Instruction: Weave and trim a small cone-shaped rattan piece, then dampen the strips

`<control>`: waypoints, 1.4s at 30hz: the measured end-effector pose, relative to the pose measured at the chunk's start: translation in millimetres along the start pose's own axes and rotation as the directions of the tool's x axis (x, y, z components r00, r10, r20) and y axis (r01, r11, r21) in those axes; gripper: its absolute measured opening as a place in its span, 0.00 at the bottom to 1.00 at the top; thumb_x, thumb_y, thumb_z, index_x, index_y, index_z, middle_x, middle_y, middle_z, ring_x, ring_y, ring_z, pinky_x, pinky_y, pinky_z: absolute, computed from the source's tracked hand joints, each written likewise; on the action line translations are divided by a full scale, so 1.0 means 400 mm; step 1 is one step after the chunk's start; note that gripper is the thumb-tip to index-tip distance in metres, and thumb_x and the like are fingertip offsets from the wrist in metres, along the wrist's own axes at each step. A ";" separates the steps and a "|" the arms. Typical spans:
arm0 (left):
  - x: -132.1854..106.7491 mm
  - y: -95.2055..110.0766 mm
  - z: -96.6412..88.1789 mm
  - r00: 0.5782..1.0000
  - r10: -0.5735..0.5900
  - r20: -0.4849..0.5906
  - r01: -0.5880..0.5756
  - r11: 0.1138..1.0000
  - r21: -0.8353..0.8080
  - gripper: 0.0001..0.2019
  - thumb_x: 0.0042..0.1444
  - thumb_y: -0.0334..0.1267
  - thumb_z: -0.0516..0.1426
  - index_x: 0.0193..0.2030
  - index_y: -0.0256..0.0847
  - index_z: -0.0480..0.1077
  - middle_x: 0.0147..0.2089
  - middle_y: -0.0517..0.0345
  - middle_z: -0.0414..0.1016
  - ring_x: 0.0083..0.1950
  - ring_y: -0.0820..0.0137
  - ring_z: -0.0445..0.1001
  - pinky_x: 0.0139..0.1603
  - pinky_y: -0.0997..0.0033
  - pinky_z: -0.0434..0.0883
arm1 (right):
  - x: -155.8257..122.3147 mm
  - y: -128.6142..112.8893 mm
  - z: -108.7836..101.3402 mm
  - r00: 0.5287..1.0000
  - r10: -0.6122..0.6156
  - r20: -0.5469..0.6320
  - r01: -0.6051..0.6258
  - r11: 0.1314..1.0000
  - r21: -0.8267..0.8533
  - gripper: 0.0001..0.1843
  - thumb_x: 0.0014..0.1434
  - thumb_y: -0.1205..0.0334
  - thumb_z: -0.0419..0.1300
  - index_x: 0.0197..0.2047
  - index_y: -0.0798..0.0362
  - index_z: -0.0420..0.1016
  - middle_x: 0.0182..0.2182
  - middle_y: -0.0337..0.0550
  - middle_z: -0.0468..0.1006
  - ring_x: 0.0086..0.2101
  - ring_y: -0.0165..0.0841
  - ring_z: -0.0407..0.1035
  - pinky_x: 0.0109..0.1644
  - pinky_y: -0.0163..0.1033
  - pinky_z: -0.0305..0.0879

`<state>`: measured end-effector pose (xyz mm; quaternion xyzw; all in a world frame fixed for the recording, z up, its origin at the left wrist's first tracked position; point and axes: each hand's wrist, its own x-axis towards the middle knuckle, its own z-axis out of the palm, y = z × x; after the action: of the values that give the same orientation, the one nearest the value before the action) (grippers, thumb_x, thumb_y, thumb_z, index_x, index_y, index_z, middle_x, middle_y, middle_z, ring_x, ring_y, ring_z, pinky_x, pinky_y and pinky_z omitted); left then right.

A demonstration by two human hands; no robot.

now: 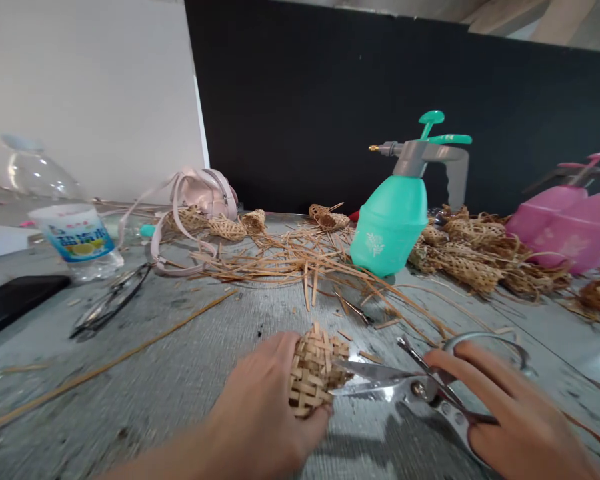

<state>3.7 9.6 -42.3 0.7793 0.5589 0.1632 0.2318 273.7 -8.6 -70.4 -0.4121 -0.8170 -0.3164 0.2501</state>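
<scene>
Two grips work close together over the gray wood tabletop (145,373), and from here I see my left grip (260,407) clamped on a small tan woven straw cone (313,370) to keep it steady, my right grip (510,413) closed on long silver steel scissors (395,387) with the blades just beside it.

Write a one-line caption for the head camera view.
Left hand grips a small woven reed piece; right hand holds steel scissors beside it, teal pressure sprayer behind.
</scene>
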 end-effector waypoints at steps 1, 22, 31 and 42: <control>0.001 -0.001 0.001 1.000 0.008 0.005 -0.008 1.000 -0.003 0.16 0.45 0.43 0.56 0.41 0.39 0.64 0.43 0.49 0.71 0.44 0.57 0.70 0.45 0.55 0.68 | -0.001 0.000 0.004 1.000 -0.008 -0.004 0.008 1.000 -0.005 0.24 0.43 0.79 0.43 0.43 0.54 0.65 0.36 0.48 0.68 0.34 0.33 0.69 0.32 0.34 0.66; -0.001 -0.001 -0.008 0.992 0.117 0.050 -0.117 0.993 -0.007 0.16 0.43 0.38 0.55 0.40 0.37 0.64 0.40 0.48 0.72 0.41 0.56 0.72 0.43 0.51 0.69 | -0.042 0.008 0.029 0.962 0.192 0.196 -0.231 0.952 0.203 0.29 0.40 0.77 0.45 0.42 0.48 0.72 0.41 0.43 0.76 0.38 0.33 0.74 0.36 0.34 0.72; -0.002 -0.013 0.001 0.972 0.236 -0.001 -0.236 0.971 0.027 0.24 0.43 0.36 0.57 0.49 0.34 0.61 0.51 0.41 0.67 0.52 0.53 0.67 0.54 0.48 0.64 | -0.021 0.006 0.022 0.955 0.197 0.222 -0.250 0.938 0.241 0.24 0.44 0.75 0.47 0.40 0.48 0.74 0.39 0.43 0.78 0.36 0.34 0.74 0.36 0.35 0.73; -0.001 -0.014 -0.016 0.829 0.540 -0.149 -0.535 0.842 0.074 0.10 0.55 0.30 0.52 0.44 0.40 0.63 0.50 0.50 0.72 0.52 0.65 0.71 0.52 0.66 0.71 | -0.009 -0.033 0.014 0.955 0.278 0.104 -0.290 0.948 0.128 0.28 0.39 0.73 0.50 0.43 0.45 0.74 0.38 0.43 0.77 0.36 0.39 0.74 0.32 0.35 0.72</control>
<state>-4.3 11.8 -39.9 0.8920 0.3368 0.2772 0.1183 263.8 -12.5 -80.8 -0.5195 -0.7795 -0.2004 0.2869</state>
